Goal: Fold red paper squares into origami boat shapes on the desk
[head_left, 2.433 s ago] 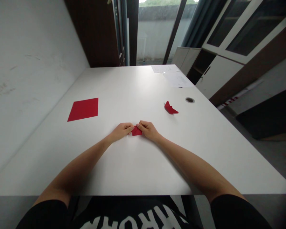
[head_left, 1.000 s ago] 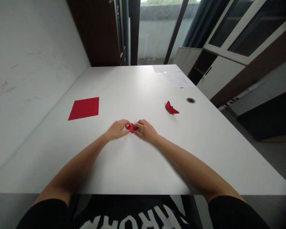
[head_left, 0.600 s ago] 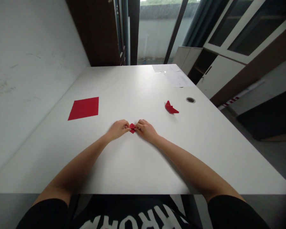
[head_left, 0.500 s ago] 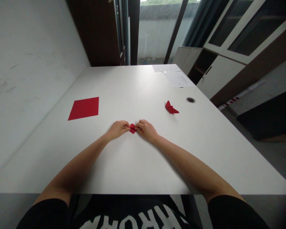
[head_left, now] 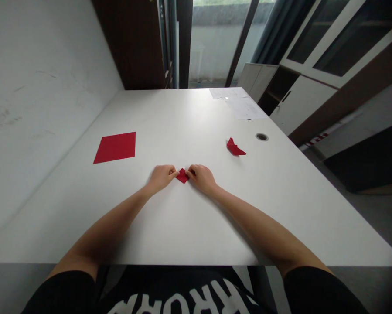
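Pinching a folded red paper diamond [head_left: 182,175], the left hand [head_left: 161,178] and right hand [head_left: 202,179] hide its 2 side corners, long axis crosswise, 1 tip toward the person.

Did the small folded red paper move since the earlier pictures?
No: the folded red paper keeps its place beside the table's round hole.

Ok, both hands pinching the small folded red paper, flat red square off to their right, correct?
No: the flat red paper square lies to their left, not right, as the head view shows. The left hand and right hand do hold the small folded red paper.
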A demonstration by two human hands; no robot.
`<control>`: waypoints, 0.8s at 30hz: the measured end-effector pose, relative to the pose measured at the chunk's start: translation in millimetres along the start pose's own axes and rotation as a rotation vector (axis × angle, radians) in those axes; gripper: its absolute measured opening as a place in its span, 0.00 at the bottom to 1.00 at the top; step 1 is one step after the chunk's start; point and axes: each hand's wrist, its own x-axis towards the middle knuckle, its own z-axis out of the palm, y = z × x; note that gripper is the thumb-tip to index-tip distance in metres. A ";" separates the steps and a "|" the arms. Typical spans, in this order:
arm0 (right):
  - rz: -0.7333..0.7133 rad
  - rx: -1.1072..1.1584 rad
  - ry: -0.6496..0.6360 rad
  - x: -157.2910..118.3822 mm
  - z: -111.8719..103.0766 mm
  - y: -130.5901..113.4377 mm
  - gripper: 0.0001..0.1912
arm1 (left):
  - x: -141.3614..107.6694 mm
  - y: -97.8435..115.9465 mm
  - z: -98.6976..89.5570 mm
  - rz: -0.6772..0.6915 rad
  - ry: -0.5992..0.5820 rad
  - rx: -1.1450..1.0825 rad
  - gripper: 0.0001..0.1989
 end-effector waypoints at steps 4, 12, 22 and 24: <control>0.052 -0.087 0.016 -0.1 -0.4 -0.9 0.10 | -2.0 5.7 -1.2 0.002 0.010 0.087 0.13; 0.048 -0.138 0.017 0.4 6.1 -0.5 0.06 | -6.7 17.9 4.4 0.018 0.056 0.089 0.08; -0.117 0.103 0.104 -4.7 5.1 6.9 0.01 | -6.9 15.7 11.4 0.094 0.124 -0.027 0.03; -0.138 0.080 0.087 -4.9 4.6 6.6 0.05 | -6.3 15.1 10.3 0.121 0.117 -0.061 0.02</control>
